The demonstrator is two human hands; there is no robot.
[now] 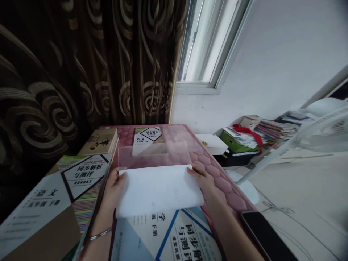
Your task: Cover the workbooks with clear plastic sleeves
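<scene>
Both my hands hold a white sheet (159, 190) folded back over a blue and white workbook (168, 235) in front of me. My left hand (115, 186) grips the sheet's left edge, thumb on top; a bangle sits on that wrist. My right hand (202, 181) grips the right edge, fingers curled under. A clear plastic film (163, 154) rises from the sheet's far edge and lies over the pink quilted surface (223, 181).
A large workbook (54, 203) lies at the left, a brown book (100, 141) and another workbook (149, 136) farther back. A black phone (268, 235) rests at the right edge. A white fan (312, 134), a book pile (261, 132) and a white box (213, 143) stand right. Dark curtain behind.
</scene>
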